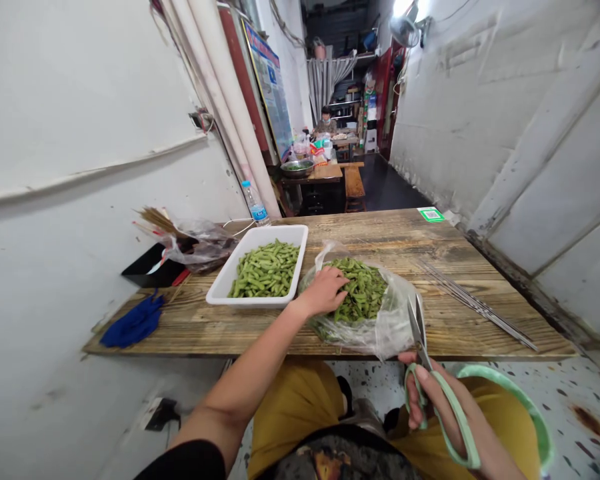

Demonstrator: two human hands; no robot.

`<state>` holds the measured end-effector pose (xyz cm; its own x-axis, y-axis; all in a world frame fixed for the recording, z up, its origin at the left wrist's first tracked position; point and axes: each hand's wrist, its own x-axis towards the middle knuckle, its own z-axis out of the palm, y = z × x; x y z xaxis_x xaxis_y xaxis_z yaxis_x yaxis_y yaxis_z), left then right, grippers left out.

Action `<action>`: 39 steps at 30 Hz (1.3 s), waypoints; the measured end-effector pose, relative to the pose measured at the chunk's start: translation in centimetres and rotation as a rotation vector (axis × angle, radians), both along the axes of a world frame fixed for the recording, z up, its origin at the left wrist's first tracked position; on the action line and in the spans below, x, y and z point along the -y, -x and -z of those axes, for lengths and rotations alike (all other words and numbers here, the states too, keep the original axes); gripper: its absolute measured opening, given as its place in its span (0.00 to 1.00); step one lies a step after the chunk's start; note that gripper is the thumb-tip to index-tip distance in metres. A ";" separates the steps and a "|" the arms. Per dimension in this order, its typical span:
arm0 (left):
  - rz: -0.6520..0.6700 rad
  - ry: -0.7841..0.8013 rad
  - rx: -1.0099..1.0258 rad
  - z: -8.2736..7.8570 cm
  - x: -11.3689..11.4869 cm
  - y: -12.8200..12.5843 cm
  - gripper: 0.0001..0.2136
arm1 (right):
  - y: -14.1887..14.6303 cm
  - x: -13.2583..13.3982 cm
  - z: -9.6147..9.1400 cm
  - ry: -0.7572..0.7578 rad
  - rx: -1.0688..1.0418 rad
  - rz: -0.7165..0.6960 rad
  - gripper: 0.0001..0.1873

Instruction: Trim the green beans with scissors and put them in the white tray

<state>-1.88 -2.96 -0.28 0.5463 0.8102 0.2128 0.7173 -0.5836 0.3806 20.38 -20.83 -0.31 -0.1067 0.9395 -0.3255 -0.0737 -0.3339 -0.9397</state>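
Observation:
My left hand (325, 291) reaches into a clear plastic bag (390, 327) of green bean pods (363, 290) on the wooden table (460, 320); its fingers curl down among the pods. My right hand (450, 413) hangs below the table's front edge, closed on pale green scissors (420, 333) whose blades point up and stand slightly apart. A white rectangular tray (220, 290) with cut green pods (266, 269) sits left of the bag.
Metal skewers (475, 303) lie on the table's right side. A blue cloth (133, 323), a black box, a bag of wooden sticks (190, 240) and a water bottle (255, 203) sit at the left. A green-rimmed basin (527, 407) rests by my right knee. A person sits far down the corridor.

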 end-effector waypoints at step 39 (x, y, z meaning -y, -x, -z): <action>-0.325 0.477 0.844 0.8 3.5 -3.1 0.18 | 4.6 -6.4 1.9 -0.043 0.012 -0.183 0.21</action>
